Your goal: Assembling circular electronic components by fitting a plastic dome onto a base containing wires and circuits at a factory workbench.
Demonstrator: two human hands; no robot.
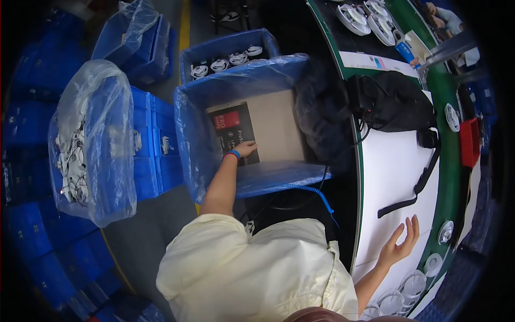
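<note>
Left hand (245, 148): lowered into a plastic-lined blue bin (188, 155), fingers at the boundary between a black-and-red printed panel (244, 115) and plain brown cardboard (278, 121), both lying at the bin's bottom. Whether the fingers grip an edge or merely rest there cannot be told. A red-and-blue wristband (232, 154) is worn on that arm.

Right hand (402, 240): holding nothing, fingers spread, above the white surface (375, 185), near a black strap (401, 205). A black bag (394, 102) lies farther along the same surface.

Adjacent items: a blue coiled cord (307, 188) at the bin's near rim; a second blue bin (228, 43) beyond, containing white round fixtures (220, 65).
</note>
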